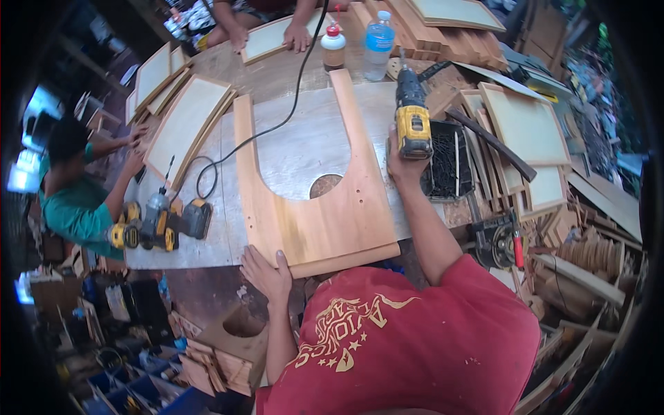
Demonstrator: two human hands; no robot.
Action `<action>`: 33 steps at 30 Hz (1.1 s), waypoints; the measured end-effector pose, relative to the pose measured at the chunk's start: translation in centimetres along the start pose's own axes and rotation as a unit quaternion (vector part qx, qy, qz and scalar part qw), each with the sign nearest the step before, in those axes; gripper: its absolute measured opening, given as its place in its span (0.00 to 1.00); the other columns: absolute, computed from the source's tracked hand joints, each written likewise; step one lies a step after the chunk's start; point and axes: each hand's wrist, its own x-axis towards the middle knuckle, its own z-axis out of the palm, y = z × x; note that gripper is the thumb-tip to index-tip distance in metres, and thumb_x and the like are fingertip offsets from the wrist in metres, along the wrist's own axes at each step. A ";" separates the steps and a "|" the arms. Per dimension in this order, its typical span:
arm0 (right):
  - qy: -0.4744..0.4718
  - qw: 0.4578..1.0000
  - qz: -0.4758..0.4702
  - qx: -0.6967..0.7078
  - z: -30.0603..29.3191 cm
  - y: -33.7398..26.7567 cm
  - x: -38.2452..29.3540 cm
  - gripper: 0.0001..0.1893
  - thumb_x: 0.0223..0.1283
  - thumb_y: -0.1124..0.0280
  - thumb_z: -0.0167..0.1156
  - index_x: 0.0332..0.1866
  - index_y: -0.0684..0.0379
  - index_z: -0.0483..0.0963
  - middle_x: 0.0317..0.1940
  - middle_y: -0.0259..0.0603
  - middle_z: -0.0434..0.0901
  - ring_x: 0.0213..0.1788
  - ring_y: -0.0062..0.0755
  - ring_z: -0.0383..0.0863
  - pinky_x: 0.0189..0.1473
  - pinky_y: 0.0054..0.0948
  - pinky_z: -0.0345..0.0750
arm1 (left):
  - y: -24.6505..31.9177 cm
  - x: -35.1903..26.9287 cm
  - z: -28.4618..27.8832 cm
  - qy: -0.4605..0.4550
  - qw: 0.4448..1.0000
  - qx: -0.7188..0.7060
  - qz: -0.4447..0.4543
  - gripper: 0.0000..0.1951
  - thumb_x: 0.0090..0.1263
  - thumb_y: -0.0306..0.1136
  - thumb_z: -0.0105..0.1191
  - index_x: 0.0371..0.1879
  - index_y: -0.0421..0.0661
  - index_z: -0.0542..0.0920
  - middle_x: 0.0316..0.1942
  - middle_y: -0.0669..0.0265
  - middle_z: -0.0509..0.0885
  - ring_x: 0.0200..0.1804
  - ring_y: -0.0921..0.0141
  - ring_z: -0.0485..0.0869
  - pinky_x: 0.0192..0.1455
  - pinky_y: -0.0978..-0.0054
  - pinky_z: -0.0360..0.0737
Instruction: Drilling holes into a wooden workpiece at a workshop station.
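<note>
In front of me lies a U-shaped wooden panel (321, 223) with a rounded cutout facing away. Small paired holes show in its right side, and one or two near its left edge. A narrow wooden strip (347, 260) runs along its near end, at the table's edge. My left hand (267, 272) rests on the panel's near left corner, thumb apart from the fingers. Gripped in my right hand (404, 163) is a yellow and black cordless drill (413, 114), its bit pointing away, right of the panel. The drill hides part of that hand's fingers.
A black bin of dark screws (448, 155) sits beside my right hand. Cordless drivers (155, 223) and a black cable (280, 124) lie left. Bottles (379, 46), framed panels (524, 124) and a dark bar (493, 142) surround the work. Two people handle panels across the table.
</note>
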 end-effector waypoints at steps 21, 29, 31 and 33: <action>0.026 0.995 0.084 0.055 3.5 3.2 3.8 0.26 0.73 0.60 0.67 0.65 0.71 0.77 0.59 0.55 0.86 0.61 0.48 0.86 0.65 0.42 0.79 | 2.4 1.0 0.0 0.128 0.981 -0.041 -0.139 0.34 0.73 0.51 0.61 0.71 0.40 0.76 0.61 0.53 0.84 0.64 0.50 0.78 0.68 0.49 0.73; 0.065 0.996 0.044 0.045 4.5 5.6 0.6 0.30 0.62 0.68 0.72 0.63 0.74 0.71 0.52 0.59 0.84 0.55 0.49 0.86 0.62 0.45 0.80 | 1.4 0.5 0.8 0.140 0.984 -0.030 -0.108 0.29 0.76 0.47 0.59 0.68 0.37 0.79 0.57 0.49 0.86 0.61 0.46 0.80 0.66 0.49 0.75; 0.005 0.986 0.156 0.061 0.7 1.1 -1.2 0.37 0.64 0.70 0.70 0.73 0.76 0.63 0.64 0.65 0.78 0.67 0.54 0.80 0.72 0.44 0.72 | 0.8 0.8 1.2 0.155 0.980 -0.024 -0.125 0.30 0.76 0.48 0.58 0.69 0.37 0.78 0.58 0.48 0.86 0.63 0.46 0.79 0.68 0.49 0.74; -0.091 0.992 0.076 0.045 -2.3 0.0 -3.7 0.44 0.67 0.72 0.66 0.82 0.76 0.50 0.77 0.70 0.64 0.81 0.58 0.65 0.82 0.44 0.59 | 1.6 1.4 0.9 0.130 0.983 -0.032 -0.126 0.31 0.77 0.50 0.56 0.70 0.38 0.78 0.60 0.48 0.85 0.64 0.46 0.78 0.69 0.49 0.73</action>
